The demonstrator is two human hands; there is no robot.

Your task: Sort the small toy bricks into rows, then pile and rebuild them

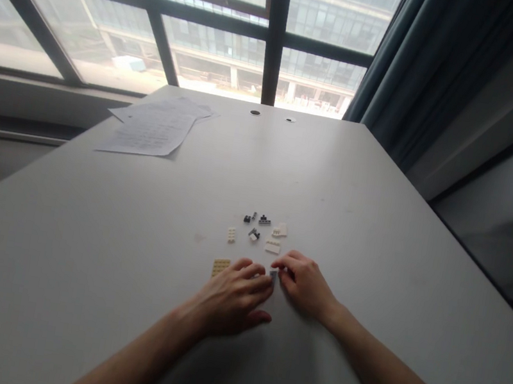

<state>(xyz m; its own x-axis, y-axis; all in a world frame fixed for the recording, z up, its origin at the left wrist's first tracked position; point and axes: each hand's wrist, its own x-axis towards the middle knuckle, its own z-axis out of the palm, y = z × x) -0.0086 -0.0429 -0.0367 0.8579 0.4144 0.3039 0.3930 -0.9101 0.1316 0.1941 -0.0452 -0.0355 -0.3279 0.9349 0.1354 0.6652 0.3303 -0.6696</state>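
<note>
On the white table, my left hand rests palm down with its fingers apart, beside a tan studded plate that it partly covers. A small grey piece lies between my two hands, next to my left fingertips. My right hand is at the right of this piece, its fingers curled and the index fingertip close to the piece's top end. Whether the right fingers hold anything is hidden. Beyond the hands lie a white studded brick, white pieces and several small black and grey pieces.
The white table stretches away to the window. Printed paper sheets lie at its far left. Two round cable holes are near the far edge. A dark curtain hangs at the right.
</note>
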